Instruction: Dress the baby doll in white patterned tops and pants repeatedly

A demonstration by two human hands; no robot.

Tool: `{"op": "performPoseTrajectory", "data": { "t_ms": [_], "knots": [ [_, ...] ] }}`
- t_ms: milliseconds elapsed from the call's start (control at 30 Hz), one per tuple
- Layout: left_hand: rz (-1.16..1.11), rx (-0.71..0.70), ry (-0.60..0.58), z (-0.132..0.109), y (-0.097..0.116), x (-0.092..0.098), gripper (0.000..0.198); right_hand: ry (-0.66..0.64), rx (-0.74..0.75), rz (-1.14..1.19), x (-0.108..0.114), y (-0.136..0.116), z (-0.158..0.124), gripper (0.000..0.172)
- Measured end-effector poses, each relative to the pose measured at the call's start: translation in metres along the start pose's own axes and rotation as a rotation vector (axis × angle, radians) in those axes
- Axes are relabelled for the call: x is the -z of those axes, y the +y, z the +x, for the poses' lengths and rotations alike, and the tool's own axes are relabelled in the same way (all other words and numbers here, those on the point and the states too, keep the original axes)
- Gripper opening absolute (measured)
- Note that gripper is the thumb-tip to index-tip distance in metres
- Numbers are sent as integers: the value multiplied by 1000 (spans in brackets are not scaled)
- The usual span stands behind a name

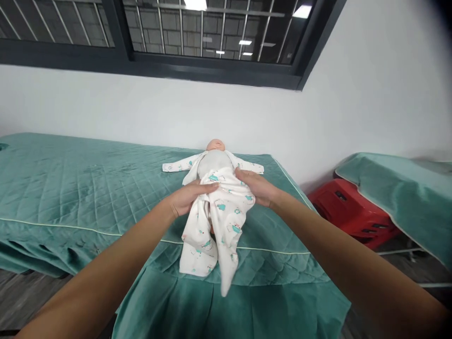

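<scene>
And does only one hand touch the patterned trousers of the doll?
No, the left hand and the right hand are both on the patterned trousers, one at each side.

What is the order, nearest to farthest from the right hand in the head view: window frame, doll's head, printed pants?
1. Printed pants, touching the right hand.
2. Doll's head, beyond, near the wall.
3. Window frame, highest, on the wall.
</scene>
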State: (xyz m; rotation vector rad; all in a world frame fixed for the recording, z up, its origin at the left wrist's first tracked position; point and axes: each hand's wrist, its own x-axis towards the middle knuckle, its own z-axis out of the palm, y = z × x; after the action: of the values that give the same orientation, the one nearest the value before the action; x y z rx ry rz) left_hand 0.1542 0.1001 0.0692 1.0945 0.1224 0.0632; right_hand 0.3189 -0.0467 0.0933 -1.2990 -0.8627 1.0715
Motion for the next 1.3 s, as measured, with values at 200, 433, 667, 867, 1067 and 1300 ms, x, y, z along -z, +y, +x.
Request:
{"op": "performPoseTrajectory", "data": {
  "t_ms": [200,433,667,867,1067,1300],
  "knots": [
    [-68,33,70,18,-9,2,38,-208,-162,-275,-1,25,-3,36],
    [32,187,-126,19,-14,8,61,119,125,280,1,22,15,45],
    [-140,24,27,22,-4,5,46,-111,-188,47,-4,28,-4,49],
    [-146,139,-82,13,-11,7,48,-10,-36,59,-16,30,-2,36],
    [60,224,-91,4,-3,-6,55,191,121,334,-12,28,9,28],
    [39,157,165,18,-11,-14,40,121,-68,173,-8,43,-18,37]
  ]
}}
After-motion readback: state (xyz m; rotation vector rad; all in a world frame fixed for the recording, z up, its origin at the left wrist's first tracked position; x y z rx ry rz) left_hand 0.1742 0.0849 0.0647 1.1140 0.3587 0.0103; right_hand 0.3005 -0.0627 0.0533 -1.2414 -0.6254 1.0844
